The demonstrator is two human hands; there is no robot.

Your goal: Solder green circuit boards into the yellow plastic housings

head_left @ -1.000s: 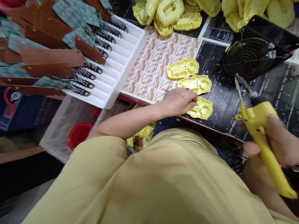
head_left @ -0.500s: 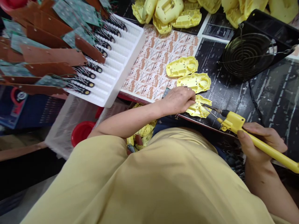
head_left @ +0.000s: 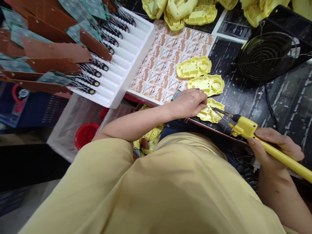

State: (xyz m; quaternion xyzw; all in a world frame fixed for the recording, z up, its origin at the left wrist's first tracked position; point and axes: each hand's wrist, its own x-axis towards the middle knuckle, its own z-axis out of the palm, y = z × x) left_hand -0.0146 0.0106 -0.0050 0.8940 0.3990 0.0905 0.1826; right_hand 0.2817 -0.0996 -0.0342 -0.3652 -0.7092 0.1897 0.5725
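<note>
My right hand [head_left: 276,146] is wrapped round the handle of a yellow soldering gun [head_left: 246,126]. Its dark tip and a thin feed tube reach down to the nearest yellow plastic shell [head_left: 215,112], at the table's front edge. My left hand [head_left: 190,102] lies over the left end of that shell, fingers pinched together; whatever is between them is hidden. Part of a greenish board [head_left: 175,95] shows behind my left wrist. Just beyond are a second shell [head_left: 207,85] and a third shell [head_left: 193,67], both with their hollow inner sides up.
A white foam tray [head_left: 126,61] on the left holds several brown and green circuit boards [head_left: 56,52] wired to small round black parts. A black fan [head_left: 265,58] stands at the back right. More yellow shells [head_left: 201,14] are heaped behind. Below left is a red bowl [head_left: 87,135].
The whole view has shifted slightly. Both hands and the soldering gun keep nearly the same place at the nearest shell. Another person's forearm at the far left is out of sight now.
</note>
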